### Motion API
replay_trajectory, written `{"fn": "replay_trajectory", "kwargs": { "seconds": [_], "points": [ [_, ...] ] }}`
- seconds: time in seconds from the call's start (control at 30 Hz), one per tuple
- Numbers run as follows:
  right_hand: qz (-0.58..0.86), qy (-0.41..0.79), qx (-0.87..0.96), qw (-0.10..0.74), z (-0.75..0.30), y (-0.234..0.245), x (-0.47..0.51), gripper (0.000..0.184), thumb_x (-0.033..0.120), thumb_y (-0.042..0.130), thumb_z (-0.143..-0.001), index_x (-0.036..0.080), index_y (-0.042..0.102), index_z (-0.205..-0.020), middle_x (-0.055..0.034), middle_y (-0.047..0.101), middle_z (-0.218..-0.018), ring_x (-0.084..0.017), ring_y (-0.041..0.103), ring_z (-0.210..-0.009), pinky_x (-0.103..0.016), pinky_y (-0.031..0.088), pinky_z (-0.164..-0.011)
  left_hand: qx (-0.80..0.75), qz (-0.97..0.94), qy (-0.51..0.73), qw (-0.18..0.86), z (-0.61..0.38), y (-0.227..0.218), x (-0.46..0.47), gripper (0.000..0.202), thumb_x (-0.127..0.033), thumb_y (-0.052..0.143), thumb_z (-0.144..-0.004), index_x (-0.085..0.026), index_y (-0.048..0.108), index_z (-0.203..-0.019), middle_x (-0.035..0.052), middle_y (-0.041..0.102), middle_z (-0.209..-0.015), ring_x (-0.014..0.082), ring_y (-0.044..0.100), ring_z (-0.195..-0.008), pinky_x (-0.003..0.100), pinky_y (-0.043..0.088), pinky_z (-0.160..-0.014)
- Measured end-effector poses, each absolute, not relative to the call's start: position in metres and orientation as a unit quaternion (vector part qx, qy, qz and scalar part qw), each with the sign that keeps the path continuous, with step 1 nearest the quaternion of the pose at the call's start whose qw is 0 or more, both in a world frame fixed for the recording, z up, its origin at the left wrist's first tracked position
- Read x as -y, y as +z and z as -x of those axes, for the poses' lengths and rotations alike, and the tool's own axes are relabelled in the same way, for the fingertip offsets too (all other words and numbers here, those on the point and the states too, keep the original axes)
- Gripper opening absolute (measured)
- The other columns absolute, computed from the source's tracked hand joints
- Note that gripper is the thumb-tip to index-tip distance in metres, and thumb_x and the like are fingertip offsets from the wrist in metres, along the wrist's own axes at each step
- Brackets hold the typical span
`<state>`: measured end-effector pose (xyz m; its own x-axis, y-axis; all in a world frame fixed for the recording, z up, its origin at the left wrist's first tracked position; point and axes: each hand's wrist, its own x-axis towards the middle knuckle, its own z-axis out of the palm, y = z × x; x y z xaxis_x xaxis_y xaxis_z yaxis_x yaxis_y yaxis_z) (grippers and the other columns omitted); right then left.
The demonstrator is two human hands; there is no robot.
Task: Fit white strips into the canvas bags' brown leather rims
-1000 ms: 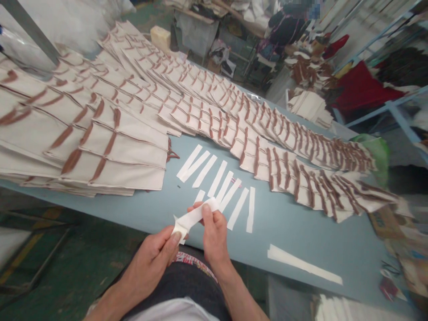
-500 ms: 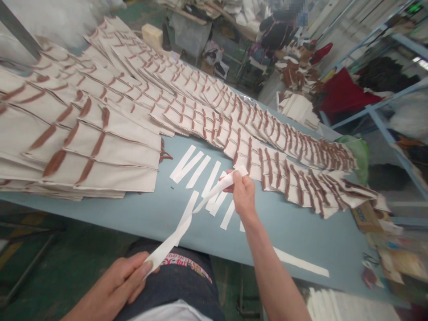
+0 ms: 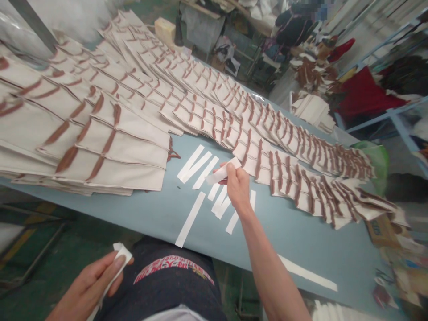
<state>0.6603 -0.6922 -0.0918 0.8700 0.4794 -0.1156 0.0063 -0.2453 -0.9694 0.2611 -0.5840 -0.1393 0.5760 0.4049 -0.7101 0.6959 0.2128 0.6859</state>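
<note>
My left hand (image 3: 98,278) is closed, thumb on top, around a white strip (image 3: 123,252) whose short end sticks up and whose tail hangs below the wrist. Above the table my right hand (image 3: 238,183) pinches a short white strip piece (image 3: 223,171), its free end pointing left and slightly blurred. Several cut white strips lie slanted beneath and beside that hand, some partly covered by it. One lone strip (image 3: 190,219) rests nearer the table's front edge. A longer white strip (image 3: 307,273) lies to the right of my right forearm.
Cream fabric pieces with brown bands (image 3: 130,147) lie in overlapping rows along the blue-grey table (image 3: 160,214). Small scissors (image 3: 384,277) and a cardboard box (image 3: 381,229) sit at the right end. Behind are a blue rack (image 3: 399,127) with red cloth and a person (image 3: 287,29).
The long strip stretched between my hands is now in two parts, one in each hand. My left hand has moved left and down, away from the right. The view has shifted slightly.
</note>
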Motion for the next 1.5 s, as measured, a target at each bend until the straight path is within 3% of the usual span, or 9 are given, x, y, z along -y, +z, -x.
{"fn": "replay_trajectory", "kwargs": {
  "seconds": [0.17, 0.33, 0.53, 0.77, 1.07, 1.23, 1.4, 1.5],
  "points": [
    [0.753, 0.226, 0.179, 0.591, -0.660, -0.108, 0.677, 0.068, 0.080, 0.056, -0.097, 0.015, 0.076, -0.101, -0.0113, 0.083, -0.087, -0.024, 0.080, -0.082, -0.033, 0.066, -0.069, -0.517, -0.606, -0.059, 0.602, -0.267, -0.132, 0.583, 0.074, -0.097, 0.052, -0.083, -0.025, 0.066, -0.072, -0.0049, 0.047, -0.056, 0.0171, 0.043, -0.053, 0.027, 0.042, -0.053],
    [0.740, 0.258, 0.189, 0.591, -0.652, -0.127, 0.667, 0.069, 0.080, 0.053, -0.099, 0.015, 0.076, -0.103, -0.0118, 0.084, -0.089, -0.024, 0.080, -0.079, -0.032, 0.066, -0.068, -0.602, -0.598, -0.018, 0.529, -0.280, -0.117, 0.585, 0.087, -0.112, 0.047, -0.062, -0.026, 0.061, -0.063, -0.0038, 0.048, -0.053, 0.0190, 0.045, -0.053, 0.030, 0.040, -0.053],
    [0.741, 0.279, 0.196, 0.579, -0.638, -0.145, 0.665, 0.066, 0.077, 0.052, -0.102, 0.016, 0.076, -0.105, -0.0110, 0.085, -0.089, -0.023, 0.079, -0.079, -0.031, 0.066, -0.068, -0.608, -0.607, 0.004, 0.512, -0.280, -0.115, 0.592, 0.086, -0.108, 0.042, -0.073, -0.026, 0.054, -0.052, -0.0017, 0.052, -0.056, 0.0207, 0.051, -0.058, 0.031, 0.044, -0.062],
    [0.762, 0.279, 0.246, 0.530, -0.619, -0.170, 0.673, 0.063, 0.069, 0.045, -0.108, 0.016, 0.079, -0.100, -0.0112, 0.083, -0.091, -0.024, 0.075, -0.080, -0.035, 0.062, -0.076, -0.618, -0.602, 0.018, 0.505, -0.280, -0.114, 0.597, 0.086, -0.109, 0.041, -0.069, -0.026, 0.059, -0.055, -0.0025, 0.052, -0.054, 0.0200, 0.050, -0.055, 0.031, 0.042, -0.059],
    [0.779, 0.286, 0.377, 0.412, -0.568, -0.193, 0.691, 0.051, 0.049, 0.037, -0.115, 0.024, 0.079, -0.100, -0.0009, 0.074, -0.078, -0.021, 0.066, -0.070, -0.032, 0.050, -0.077, -0.612, -0.604, 0.022, 0.510, -0.285, -0.115, 0.594, 0.084, -0.108, 0.044, -0.069, -0.026, 0.060, -0.060, -0.0040, 0.052, -0.054, 0.0188, 0.048, -0.053, 0.032, 0.045, -0.061],
    [0.769, 0.293, 0.442, 0.357, -0.530, -0.223, 0.694, 0.042, 0.040, 0.039, -0.116, 0.024, 0.075, -0.101, -0.0049, 0.078, -0.092, -0.023, 0.072, -0.089, -0.034, 0.053, -0.088, -0.606, -0.610, 0.026, 0.510, -0.285, -0.110, 0.593, 0.080, -0.106, 0.046, -0.072, -0.027, 0.057, -0.068, -0.0049, 0.053, -0.054, 0.0194, 0.048, -0.053, 0.031, 0.043, -0.058],
    [0.762, 0.286, 0.480, 0.326, -0.505, -0.255, 0.695, 0.022, 0.027, 0.054, -0.111, 0.018, 0.073, -0.110, -0.0128, 0.079, -0.110, -0.028, 0.071, -0.109, -0.047, 0.055, -0.103, -0.601, -0.619, 0.028, 0.505, -0.281, -0.105, 0.592, 0.077, -0.103, 0.048, -0.074, -0.027, 0.060, -0.073, -0.0048, 0.055, -0.054, 0.0197, 0.049, -0.052, 0.031, 0.043, -0.057],
    [0.757, 0.281, 0.496, 0.320, -0.494, -0.257, 0.703, 0.021, 0.029, 0.069, -0.101, 0.017, 0.073, -0.119, -0.0194, 0.075, -0.133, -0.035, 0.067, -0.127, -0.052, 0.050, -0.115, -0.594, -0.625, 0.030, 0.506, -0.279, -0.103, 0.592, 0.073, -0.097, 0.048, -0.081, -0.026, 0.062, -0.075, -0.0045, 0.056, -0.055, 0.0196, 0.050, -0.054, 0.031, 0.043, -0.058]
  ]
}}
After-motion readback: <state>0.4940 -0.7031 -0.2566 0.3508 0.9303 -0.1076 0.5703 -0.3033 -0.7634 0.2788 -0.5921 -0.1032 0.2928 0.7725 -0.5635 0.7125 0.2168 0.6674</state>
